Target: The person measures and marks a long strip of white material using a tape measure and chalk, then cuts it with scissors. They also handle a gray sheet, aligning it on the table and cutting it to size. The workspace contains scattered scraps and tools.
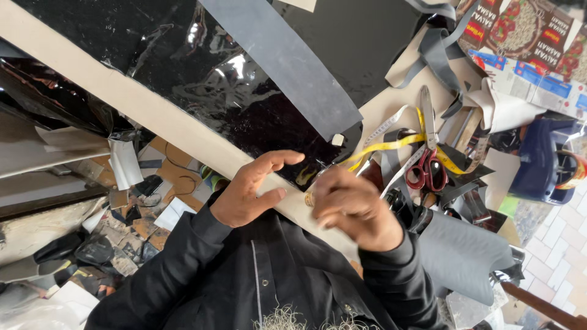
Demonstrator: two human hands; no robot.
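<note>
My left hand lies open at the beige table edge, fingers apart, its fingertips reaching the rim of a glossy black sheet. My right hand is blurred, its fingers curled just right of the left hand over the same edge. A small brass-coloured item shows at its fingertips; whether it is gripped is unclear. A grey strip lies diagonally across the black sheet, with a small white block near its end. I wear black sleeves.
Red-handled scissors and a yellow tape measure lie right of the hands among grey and black offcuts. Printed food cartons and a dark blue container sit far right. Scraps litter the floor at left.
</note>
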